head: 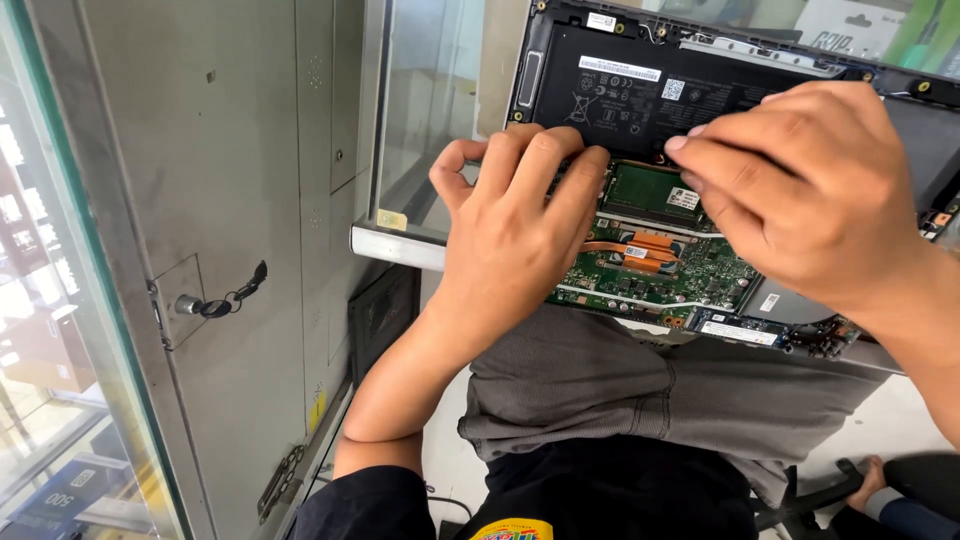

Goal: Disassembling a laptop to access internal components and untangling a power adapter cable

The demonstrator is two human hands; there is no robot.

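Observation:
An opened laptop (560, 60) lies bottom-up on a glass counter, showing its black battery (640, 90), a green circuit board (700, 270) with copper heat pipes (650, 245) and a green memory module (650, 190). My left hand (515, 225) rests on the board's left part, fingers curled at the battery's lower edge. My right hand (810, 190) hovers over the right part, fingertips pinched together near the battery's lower edge beside the memory module. Whether the fingertips grip anything small is hidden.
A grey metal cabinet door (230, 200) with a key in its lock (215, 303) stands at the left. The glass counter's metal edge (395, 243) runs beside it. My lap in grey shorts (640, 390) sits under the laptop. Another person's foot (870, 475) shows at bottom right.

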